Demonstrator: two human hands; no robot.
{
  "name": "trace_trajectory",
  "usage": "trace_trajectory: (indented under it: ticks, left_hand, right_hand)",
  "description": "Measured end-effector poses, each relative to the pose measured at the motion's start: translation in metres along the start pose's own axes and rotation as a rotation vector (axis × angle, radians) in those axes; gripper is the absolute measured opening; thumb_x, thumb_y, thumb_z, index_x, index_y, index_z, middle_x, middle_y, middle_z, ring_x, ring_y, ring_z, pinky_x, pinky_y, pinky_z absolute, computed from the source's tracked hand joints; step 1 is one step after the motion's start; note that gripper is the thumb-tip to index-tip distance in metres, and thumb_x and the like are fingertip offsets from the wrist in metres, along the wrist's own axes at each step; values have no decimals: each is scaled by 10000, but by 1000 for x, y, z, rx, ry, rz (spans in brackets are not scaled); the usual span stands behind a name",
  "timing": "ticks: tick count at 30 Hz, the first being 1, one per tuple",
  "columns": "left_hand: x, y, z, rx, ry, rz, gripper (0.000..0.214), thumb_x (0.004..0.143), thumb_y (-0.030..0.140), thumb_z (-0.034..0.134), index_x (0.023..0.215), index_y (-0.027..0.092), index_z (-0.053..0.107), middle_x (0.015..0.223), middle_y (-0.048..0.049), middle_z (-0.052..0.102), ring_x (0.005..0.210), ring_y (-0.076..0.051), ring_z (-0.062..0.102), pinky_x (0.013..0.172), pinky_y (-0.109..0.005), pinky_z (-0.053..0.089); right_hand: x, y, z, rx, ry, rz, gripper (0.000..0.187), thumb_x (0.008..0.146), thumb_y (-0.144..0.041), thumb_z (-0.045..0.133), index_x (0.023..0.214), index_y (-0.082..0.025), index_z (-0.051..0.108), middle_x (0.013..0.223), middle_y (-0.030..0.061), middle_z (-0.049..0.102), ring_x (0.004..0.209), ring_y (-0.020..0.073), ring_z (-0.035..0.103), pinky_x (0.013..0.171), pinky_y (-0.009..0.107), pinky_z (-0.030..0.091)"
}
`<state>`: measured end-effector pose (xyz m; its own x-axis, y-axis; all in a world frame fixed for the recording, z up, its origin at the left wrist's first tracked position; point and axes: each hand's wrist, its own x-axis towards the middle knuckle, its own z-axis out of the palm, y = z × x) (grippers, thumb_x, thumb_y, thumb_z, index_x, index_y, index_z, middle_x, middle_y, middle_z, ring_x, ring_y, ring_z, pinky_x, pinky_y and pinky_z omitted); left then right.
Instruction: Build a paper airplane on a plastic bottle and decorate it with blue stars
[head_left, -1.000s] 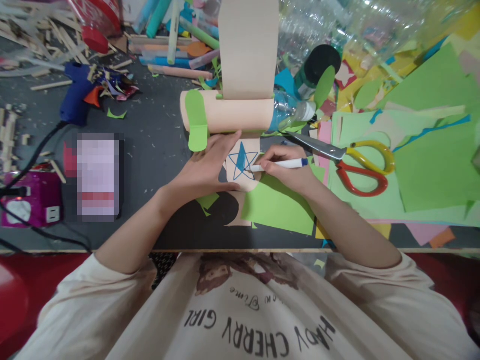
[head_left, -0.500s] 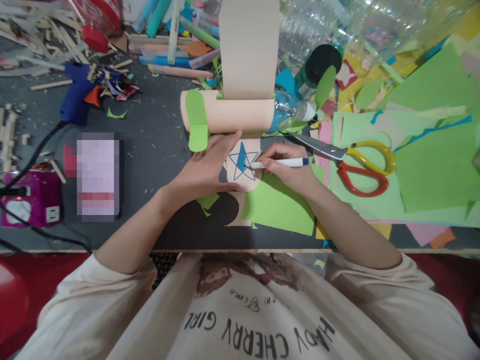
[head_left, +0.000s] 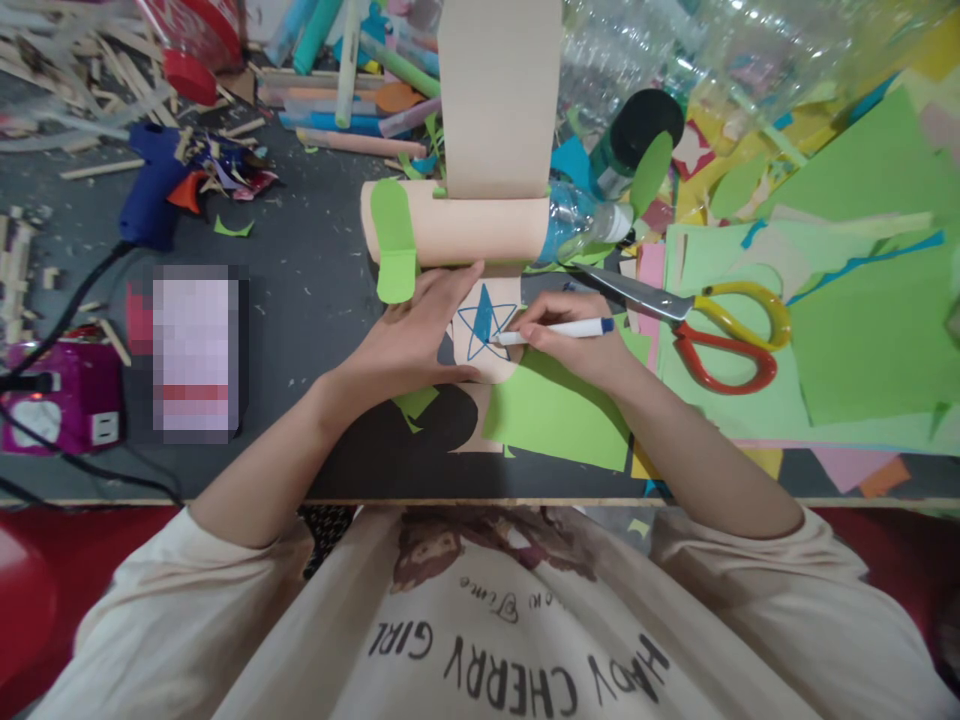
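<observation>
My right hand (head_left: 583,345) is closed round a white marker (head_left: 577,328) with a blue end. Its tip touches a star (head_left: 484,318) drawn in blue outline, whose upper point and middle are partly coloured in. The star is on a peach paper flap (head_left: 499,372) with a rounded lower end. Spread along the flap's left side, my left hand (head_left: 401,335) rests with thumb and fingers apart. Just above both hands lies a plastic bottle (head_left: 577,225) wrapped in a peach paper sleeve (head_left: 472,230), with a green paper strip (head_left: 394,240) on its left end.
Open scissors (head_left: 682,310) lie right of my right hand, beside green paper sheets (head_left: 877,330). A blue glue gun (head_left: 150,190), a purple box (head_left: 71,400) and a blurred-out object (head_left: 195,350) are at left. Markers or tubes (head_left: 345,110) and wood sticks lie behind.
The marker tip has shifted slightly down on the star, and my right hand has moved a little left and down with it. My left hand stays in place.
</observation>
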<state>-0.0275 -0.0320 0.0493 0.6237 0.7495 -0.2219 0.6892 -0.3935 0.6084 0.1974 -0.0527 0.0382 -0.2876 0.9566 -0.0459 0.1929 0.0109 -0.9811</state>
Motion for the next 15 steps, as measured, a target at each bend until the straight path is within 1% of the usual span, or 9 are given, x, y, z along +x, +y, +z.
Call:
trace_trajectory:
  ticks: [4, 8, 9, 12, 15]
  left_hand:
    - [0, 0, 0, -3, 6, 8, 1075, 745, 574, 748, 1578, 225, 164, 1622, -134, 266, 1507, -410, 194, 1209, -532, 252]
    - [0, 0, 0, 5, -3, -3, 1077, 743, 561, 755, 1577, 215, 168, 1624, -138, 258, 1507, -410, 192, 1211, -533, 248]
    - [0, 0, 0, 5, -6, -4, 1075, 747, 562, 752, 1578, 215, 165, 1625, -139, 254, 1508, -411, 188, 1212, -533, 247]
    - [-1, 0, 0, 0, -5, -3, 1063, 760, 576, 736, 1580, 226, 157, 1627, -135, 247, 1511, -411, 179, 1212, -530, 249]
    - [-1, 0, 1, -5, -1, 0, 1046, 772, 573, 727, 1580, 244, 149, 1627, -126, 248, 1512, -411, 174, 1210, -532, 251]
  right_hand:
    - [0, 0, 1, -2, 33, -40, 182, 802, -301, 673, 658, -192, 648, 611, 8, 682, 569, 127, 586, 543, 255, 439]
    - [0, 1, 0, 33, 10, -27, 177, 809, -278, 671, 656, -194, 642, 609, 6, 680, 556, 129, 598, 539, 258, 458]
    - [1, 1, 0, 37, 31, -26, 173, 809, -266, 668, 653, -195, 639, 603, 1, 671, 540, 124, 588, 526, 255, 453]
    - [3, 2, -3, 42, 147, -31, 135, 796, -223, 652, 665, -198, 635, 596, -17, 641, 496, 104, 546, 491, 243, 430]
    - [4, 2, -4, 35, 181, -22, 102, 772, -203, 642, 670, -197, 642, 593, -26, 631, 490, 95, 530, 489, 237, 425]
